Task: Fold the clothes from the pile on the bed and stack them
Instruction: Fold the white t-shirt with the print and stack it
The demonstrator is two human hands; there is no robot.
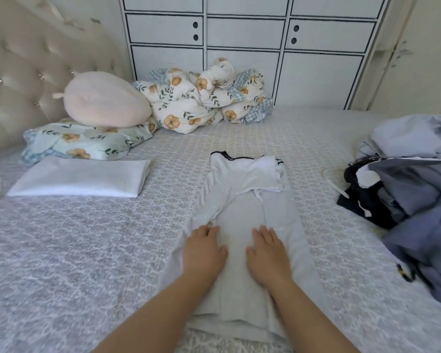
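Patterned bed [87, 250], both hands flat, left hand [203, 250] and right hand [266, 253] pressing white shirt [242, 212]

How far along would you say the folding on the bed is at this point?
Early. One folded white item lies finished. Both the left hand and right hand press flat on the white shirt, sides already folded in. The unfolded pile at right remains.

Two hands: left hand [203, 250], right hand [266, 253]; one white shirt [242, 200]; one folded white garment [79, 178]; one clothes pile [413, 194]; one pink cushion [105, 100].
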